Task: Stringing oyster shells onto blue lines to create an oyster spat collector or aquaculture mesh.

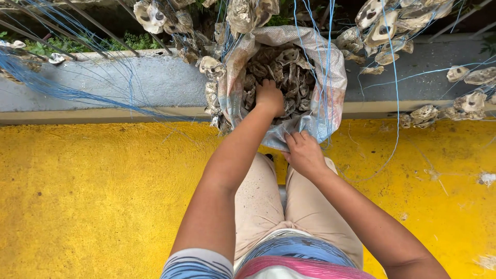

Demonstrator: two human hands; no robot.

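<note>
Knees in beige shorts point(268, 201) up close; left hand point(270, 97) is buried in the shells point(289, 67), grip hidden, while right hand point(305, 153) pinches the sack point(336, 72) rim.

Woven plastic sack, pale grey with faded pink and blue print point(336, 77): slight sheen, crinkled. Grey-brown oyster shells inside sack point(289, 72): chalky, rough, matt, ridged. Thin blue plastic strings point(62, 93): smooth, fine strands. Yellow painted concrete floor point(93, 196): grainy, matt. Grey concrete kerb point(155, 80): rough, dull. Beige cloth trousers point(258, 206): soft, matt. Striped knit top point(299, 253): matt.
</note>
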